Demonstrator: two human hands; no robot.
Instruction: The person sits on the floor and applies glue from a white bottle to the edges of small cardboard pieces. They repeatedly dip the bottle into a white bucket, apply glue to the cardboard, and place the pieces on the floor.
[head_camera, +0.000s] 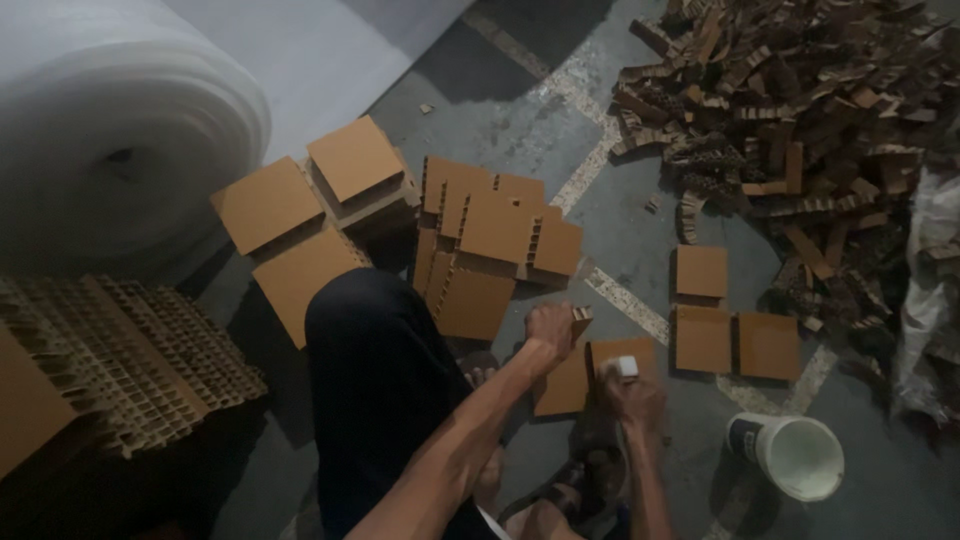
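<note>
Gluing looks underway: the left hand (549, 330) pinches a small cardboard strip (581, 320) above a cardboard square (590, 372); the right hand (634, 400) grips a white bottle (625, 367). Next calls for pressing the strip down squarely.

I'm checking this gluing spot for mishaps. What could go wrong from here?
1. The white bucket lies tipped on the floor near the right hand; whatever is inside might spill.
2. The left hand holds a small cardboard piece over a square; in this dim light it may land crooked.
3. The scrap pile could slide onto the finished squares.
</note>
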